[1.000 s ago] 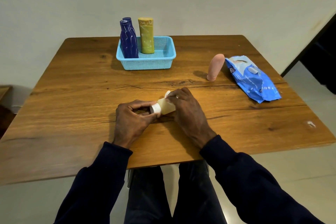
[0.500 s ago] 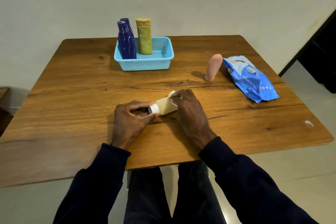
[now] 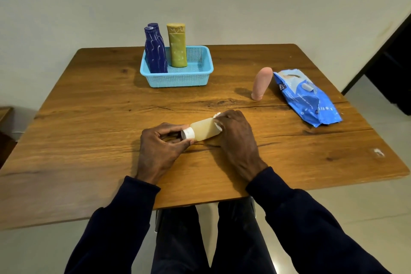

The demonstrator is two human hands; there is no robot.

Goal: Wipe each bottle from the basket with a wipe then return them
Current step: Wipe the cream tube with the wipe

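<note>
A small pale yellow bottle (image 3: 204, 129) with a white cap lies sideways between my hands just above the table's middle. My left hand (image 3: 160, 149) pinches the capped end. My right hand (image 3: 238, 138) wraps the far end of the bottle with a white wipe (image 3: 217, 115) bunched under its fingers. A light blue basket (image 3: 178, 79) stands at the back of the table. Two dark blue bottles (image 3: 155, 51) and an olive yellow bottle (image 3: 177, 45) stand upright in it. A pink bottle (image 3: 262, 84) stands upside down at the right.
A blue pack of wipes (image 3: 308, 98) lies at the right, beside the pink bottle. The wooden table (image 3: 89, 129) ends close to my body. A dark doorway (image 3: 395, 62) is at the far right.
My right hand with the wipe has slid a little along the bottle toward its far end, baring more of the body. My left hand keeps its pinch on the cap.
</note>
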